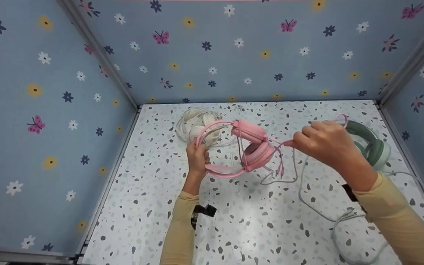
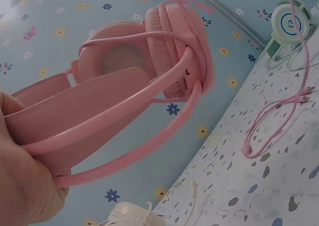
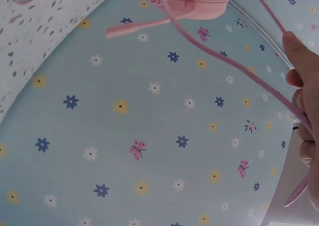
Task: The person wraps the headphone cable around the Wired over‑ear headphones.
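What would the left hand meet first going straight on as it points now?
Beyond the pink headphones it holds, the left hand would probably meet the white headphones lying ahead on the table; depth is unclear, so it might pass above them.

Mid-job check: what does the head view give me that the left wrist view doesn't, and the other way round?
Only the head view shows the right hand gripping the pink cord, and both tan sleeves.

Only the left wrist view shows the blue spiral emblem on the green headphones.

Both show the left hand holding the pink headphones by the headband, the pink plugs, the green headphones, and the white headphones, cropped in the wrist view.
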Demonstrator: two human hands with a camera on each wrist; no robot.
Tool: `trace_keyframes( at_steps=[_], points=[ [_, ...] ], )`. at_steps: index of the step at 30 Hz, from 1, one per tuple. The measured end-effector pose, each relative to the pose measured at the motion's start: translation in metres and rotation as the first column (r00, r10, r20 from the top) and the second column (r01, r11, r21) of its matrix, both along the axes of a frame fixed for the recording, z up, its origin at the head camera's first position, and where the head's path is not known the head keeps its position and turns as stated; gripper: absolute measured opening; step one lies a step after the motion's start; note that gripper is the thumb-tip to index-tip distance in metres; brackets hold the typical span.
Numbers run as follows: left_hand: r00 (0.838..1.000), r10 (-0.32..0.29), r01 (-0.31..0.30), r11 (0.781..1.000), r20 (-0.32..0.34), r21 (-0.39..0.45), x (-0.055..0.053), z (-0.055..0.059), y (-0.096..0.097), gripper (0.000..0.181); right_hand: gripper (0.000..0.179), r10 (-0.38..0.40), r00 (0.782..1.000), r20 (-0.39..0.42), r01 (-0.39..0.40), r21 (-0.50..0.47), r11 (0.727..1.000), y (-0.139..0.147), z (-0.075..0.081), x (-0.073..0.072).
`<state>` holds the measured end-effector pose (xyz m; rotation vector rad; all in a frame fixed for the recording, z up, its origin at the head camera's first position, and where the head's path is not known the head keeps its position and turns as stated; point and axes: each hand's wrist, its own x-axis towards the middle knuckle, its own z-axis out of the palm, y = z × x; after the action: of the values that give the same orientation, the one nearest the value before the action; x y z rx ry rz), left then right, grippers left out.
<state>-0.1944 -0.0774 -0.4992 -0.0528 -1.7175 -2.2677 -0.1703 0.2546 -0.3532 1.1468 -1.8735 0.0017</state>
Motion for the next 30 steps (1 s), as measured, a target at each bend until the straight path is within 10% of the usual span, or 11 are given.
trace_keyframes(
  at_steps=[6, 11, 20, 26, 30],
  points=[
    [0.994, -0.105, 0.100, 0.986, -0.026, -0.136, 0.007, 0.006, 0.003, 0.013, 0.059, 0.087, 0.987, -0.134, -0.068, 0.140, 0.988, -0.005, 0.022, -0.020],
    [0.975, -0.221, 0.211, 0.951, -0.020, -0.227, 0.007, 0.009, -0.002, 0.015, 0.057, 0.153, 0.986, -0.070, -0.120, 0.344, 0.931, -0.005, 0.031, -0.031],
    [0.941, -0.338, 0.335, 0.936, -0.013, -0.104, 0.007, 0.010, -0.020, 0.013, 0.062, -0.053, 0.986, 0.156, -0.015, 0.401, 0.916, 0.030, 0.039, -0.065],
    [0.940, -0.340, 0.336, 0.938, 0.040, 0.090, 0.012, 0.005, -0.036, 0.006, 0.054, -0.104, 0.993, 0.058, 0.076, 0.366, 0.928, 0.066, 0.030, -0.083],
    [0.927, -0.355, 0.352, 0.935, 0.125, 0.044, 0.014, 0.004, -0.051, 0.006, 0.056, -0.225, 0.974, 0.028, 0.208, 0.287, 0.935, 0.092, 0.037, -0.093]
  ],
)
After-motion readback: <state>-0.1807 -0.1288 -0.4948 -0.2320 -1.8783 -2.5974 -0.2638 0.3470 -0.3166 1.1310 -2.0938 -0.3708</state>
